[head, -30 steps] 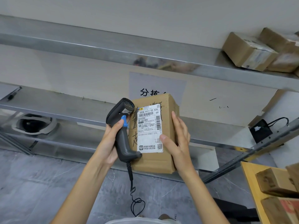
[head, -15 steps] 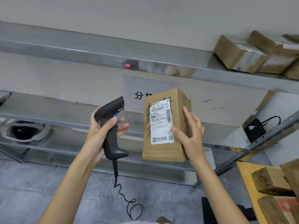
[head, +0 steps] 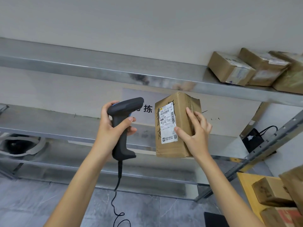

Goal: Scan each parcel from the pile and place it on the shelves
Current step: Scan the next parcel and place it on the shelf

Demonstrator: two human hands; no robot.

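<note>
So the left hand [head: 113, 128] has its fingers wrapped tight around the grip of a dark handheld scanner [head: 123, 126], thumb across the front, head pointing right toward the box but not touching it. Its coiled cable [head: 117, 199] hangs down toward the floor. The right hand [head: 195, 135] holds the parcel [head: 176, 125] up in the air, thumb pressed on the lower part of the white shipping label [head: 168, 122], fingers spread along the right side. The parcel is a brown cardboard box, upright, a bit scuffed, with black marker scribbles beside the label. It sits in front of the middle shelf [head: 49, 125], just under the top shelf [head: 98, 68], where three more boxes [head: 232, 68] lie at the right end.
</note>
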